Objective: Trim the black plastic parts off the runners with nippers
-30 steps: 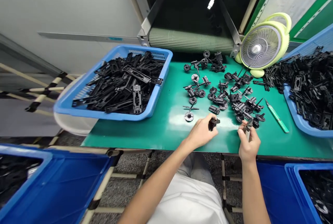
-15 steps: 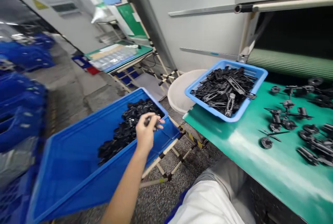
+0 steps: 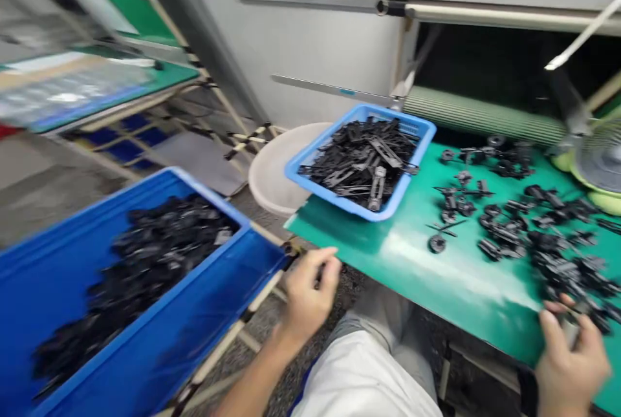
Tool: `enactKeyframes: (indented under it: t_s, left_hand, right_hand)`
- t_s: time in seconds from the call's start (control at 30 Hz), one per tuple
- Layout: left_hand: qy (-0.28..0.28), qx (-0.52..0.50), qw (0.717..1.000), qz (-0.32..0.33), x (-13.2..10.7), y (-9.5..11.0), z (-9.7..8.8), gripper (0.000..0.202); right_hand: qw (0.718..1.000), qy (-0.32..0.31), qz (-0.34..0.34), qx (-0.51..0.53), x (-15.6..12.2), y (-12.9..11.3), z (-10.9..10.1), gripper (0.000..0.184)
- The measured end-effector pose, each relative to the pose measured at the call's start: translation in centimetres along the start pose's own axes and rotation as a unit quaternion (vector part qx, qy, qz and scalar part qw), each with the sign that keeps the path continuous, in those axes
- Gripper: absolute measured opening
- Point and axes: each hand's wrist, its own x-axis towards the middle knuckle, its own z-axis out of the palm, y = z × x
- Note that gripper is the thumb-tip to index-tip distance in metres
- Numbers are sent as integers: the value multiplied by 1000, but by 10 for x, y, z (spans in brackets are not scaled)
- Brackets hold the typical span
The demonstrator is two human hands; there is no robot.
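Black plastic parts (image 3: 557, 255) lie in loose clusters on the green tabletop (image 3: 363, 242), the nearest of them right by the person's right hand (image 3: 573, 352). They look light and stiff, with smooth faces that may slide a little under the fingertips. Thin stems stick out between thicker barrels and discs; those stems would probably bend or snap first, and they could snag on one another when a piece is lifted from the pile. A barrel or the rim of a disc seems the safest place to take hold, such as the single round disc (image 3: 437, 244) lying apart from the larger clusters.

The right hand is closed around a small pale-handled tool (image 3: 570, 330), thumb and fingers pressing it from both sides; its tip is too blurred to identify. The left hand (image 3: 310, 291) hangs in front of the table edge, near the blue bin (image 3: 39, 288) with its heap of black pieces (image 3: 165, 255). Its fingers are curled toward the thumb, leaving a narrow gap. Something dark shows there, perhaps a small black piece, but blur leaves it unclear whether anything is pinched.
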Motion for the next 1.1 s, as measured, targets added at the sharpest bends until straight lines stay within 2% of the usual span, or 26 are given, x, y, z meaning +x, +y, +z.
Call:
enactKeyframes:
  t_s: [0.07, 0.1, 0.17, 0.23, 0.27, 0.37, 0.43, 0.53, 0.6, 0.63, 0.7, 0.77, 0.83, 0.9, 1.03, 1.1]
  left_hand:
    - [-143, -30, 987, 61, -1, 37, 50, 29]
    - [-188, -19, 979, 73, 3, 52, 72, 37]
    - [-231, 42, 969, 76, 17, 77, 107, 53]
    - [-257, 108, 956, 88, 36, 94, 133, 62]
    - [-275, 132, 947, 101, 44, 99, 143, 59]
    - [-333, 163, 916, 152, 61, 105, 160, 31]
    - [-343, 143, 914, 164, 66, 100, 164, 17]
    - [-286, 53, 947, 139, 69, 91, 163, 14]
    - [-236, -36, 968, 80, 66, 90, 159, 16]
    - [-223, -90, 970, 29, 63, 93, 156, 20]
    - [-221, -211, 946, -108, 53, 104, 150, 29]
    - [-231, -325, 886, -236, 39, 120, 144, 34]
    - [-231, -403, 835, -295, 26, 135, 138, 37]
    - [-218, -428, 827, -293, 16, 146, 133, 41]
    - [-193, -398, 868, -226, 6, 153, 128, 46]
    - [-190, -394, 876, -204, 4, 152, 128, 46]
  right_hand:
    - [999, 24, 3, 23, 2, -7, 2, 45]
    - [999, 16, 3, 35, 3, -9, 4, 43]
    - [999, 16, -2, 32, 4, -10, 8, 41]
    - [1000, 11, -6, 26, 5, -8, 10, 41]
    - [1000, 7, -7, 26, 5, -7, 10, 41]
    - [1000, -16, -9, 25, 7, -2, 9, 43]
    - [999, -39, -7, 24, 8, 0, 9, 42]
    - [998, -56, 2, 21, 4, -7, 6, 40]
    - [996, -82, 19, 29, -7, -20, 3, 39]
    - [992, -119, 28, 38, -14, -30, 1, 38]
    - [970, -232, 41, 56, -30, -51, -1, 35]
    - [936, -345, 46, 53, -45, -73, -1, 33]
    - [910, -409, 54, 38, -55, -91, 3, 30]
    - [902, -424, 67, 41, -60, -102, 10, 27]
    - [919, -371, 96, 93, -60, -106, 19, 24]
    - [919, -364, 98, 112, -60, -104, 19, 23]
